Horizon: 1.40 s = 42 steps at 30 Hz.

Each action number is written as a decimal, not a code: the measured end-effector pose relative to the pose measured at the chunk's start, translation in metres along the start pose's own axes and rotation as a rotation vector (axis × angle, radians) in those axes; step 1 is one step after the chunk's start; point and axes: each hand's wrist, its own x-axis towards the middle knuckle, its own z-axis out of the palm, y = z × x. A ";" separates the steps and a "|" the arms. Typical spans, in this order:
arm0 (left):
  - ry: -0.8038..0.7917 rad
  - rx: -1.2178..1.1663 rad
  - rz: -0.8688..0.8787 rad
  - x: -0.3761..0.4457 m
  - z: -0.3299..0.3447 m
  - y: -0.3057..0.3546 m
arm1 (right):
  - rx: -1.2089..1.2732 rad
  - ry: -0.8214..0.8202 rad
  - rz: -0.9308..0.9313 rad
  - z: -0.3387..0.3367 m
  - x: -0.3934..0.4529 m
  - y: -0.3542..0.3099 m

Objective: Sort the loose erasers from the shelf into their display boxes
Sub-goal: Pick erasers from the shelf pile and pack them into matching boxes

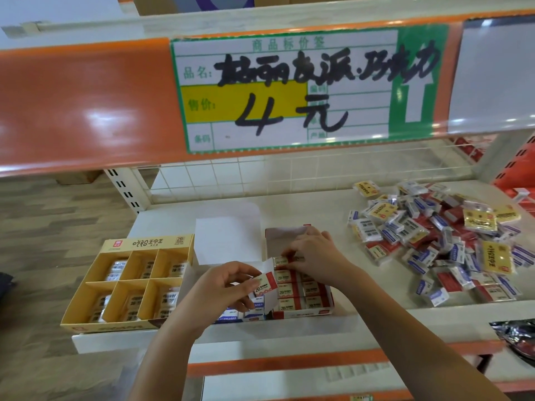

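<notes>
My left hand (223, 287) holds a red-and-white 2B eraser (264, 283) between thumb and fingers, just left of the red display box (304, 312). That box is filled with rows of red-and-white erasers. My right hand (311, 257) pinches an eraser (282, 260) at the back row of the red box. A white box with blue-labelled erasers (231, 316) lies under my left hand, mostly hidden. On the left stands a yellow display box (86, 325) whose compartments hold wrapped erasers. A pile of loose erasers (440, 241), red, blue and yellow, lies on the shelf (318, 204) at the right.
An orange shelf edge with a large price tag (289, 91) hangs close overhead. A wire grid back panel (260, 175) closes the rear. A silver foil bag (515, 334) lies at the front right, and an orange basket (518, 166) stands at the far right.
</notes>
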 end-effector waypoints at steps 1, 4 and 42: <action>-0.001 -0.004 0.000 0.000 0.000 0.000 | 0.008 -0.006 0.002 0.000 -0.001 0.000; -0.010 -0.007 -0.006 0.000 0.000 0.001 | 0.038 -0.004 0.011 -0.001 -0.001 0.001; -0.207 0.750 0.147 0.133 0.043 0.053 | 0.296 0.108 0.438 -0.003 -0.075 0.001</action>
